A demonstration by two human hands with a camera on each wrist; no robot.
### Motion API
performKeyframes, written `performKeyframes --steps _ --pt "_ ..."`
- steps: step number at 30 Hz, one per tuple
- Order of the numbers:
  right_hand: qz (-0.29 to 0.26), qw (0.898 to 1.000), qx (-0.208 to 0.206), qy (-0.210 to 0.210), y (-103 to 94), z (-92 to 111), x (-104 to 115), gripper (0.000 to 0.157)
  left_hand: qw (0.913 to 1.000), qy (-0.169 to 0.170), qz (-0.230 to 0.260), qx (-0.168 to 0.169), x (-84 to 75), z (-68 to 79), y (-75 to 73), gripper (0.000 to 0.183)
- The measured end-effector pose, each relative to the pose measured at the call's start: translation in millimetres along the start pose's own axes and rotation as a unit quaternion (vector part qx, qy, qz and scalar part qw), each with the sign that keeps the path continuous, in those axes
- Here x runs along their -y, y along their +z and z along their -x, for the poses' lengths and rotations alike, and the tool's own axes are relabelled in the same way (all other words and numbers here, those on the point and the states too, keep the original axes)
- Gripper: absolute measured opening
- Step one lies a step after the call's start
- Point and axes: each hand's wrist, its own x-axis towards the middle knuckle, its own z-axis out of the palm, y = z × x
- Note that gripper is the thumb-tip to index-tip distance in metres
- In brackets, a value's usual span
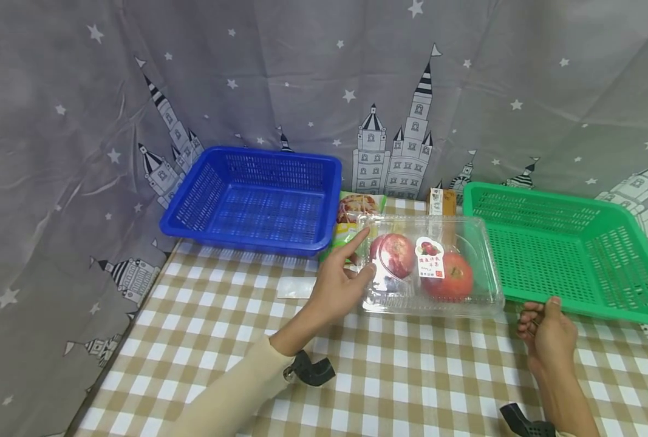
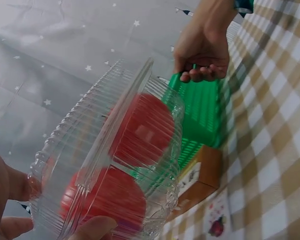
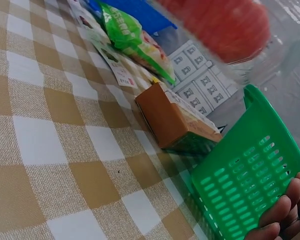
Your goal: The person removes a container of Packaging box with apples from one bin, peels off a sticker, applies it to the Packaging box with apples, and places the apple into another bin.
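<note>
My left hand (image 1: 337,282) holds a clear plastic clamshell box (image 1: 482,240) by its left end, raised over the checked cloth. Two red apples (image 1: 449,276) show through the plastic, and the lid bears a white sticker (image 1: 430,258) with a fruit picture and red writing. In the left wrist view, my thumb and fingers pinch the box's ribbed edge. To the right, my right hand (image 1: 553,334) grips the near rim of a green plastic basket (image 1: 619,313). Its curled fingers (image 3: 280,212) lie against the slotted wall in the right wrist view. The basket's visible floor holds nothing.
A blue basket (image 1: 252,246) stands at the back left. Between the baskets are a green food bag (image 3: 122,30) and a small brown box (image 3: 162,117). White printed cards (image 3: 112,62) lie on the cloth. A grey curtain (image 1: 302,79) hangs behind.
</note>
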Motion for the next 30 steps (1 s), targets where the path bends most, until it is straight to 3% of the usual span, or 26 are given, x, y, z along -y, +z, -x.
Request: performKeyframes --steps 7,13,20,30 --pt "-0.011 1.0 -0.009 0.011 -0.3 -0.6 0.9 0.055 0.9996 0.008 -0.022 -0.014 -15.2 -16.2 9.6 0.065" --pt "-0.015 0.999 -0.027 0.024 1.4 -2.3 0.4 0.056 0.998 0.045 -0.044 -0.006 -24.2 -32.3 24.2 0.064" --pt "-0.006 0.999 -0.019 0.03 -0.5 -2.0 1.3 0.055 0.9948 0.069 -0.074 0.001 -28.6 -54.0 46.3 0.065" --pt "-0.008 0.999 -0.024 0.032 1.0 -3.0 2.1 0.054 0.9943 0.053 -0.09 0.021 -34.6 -75.1 79.9 0.064"
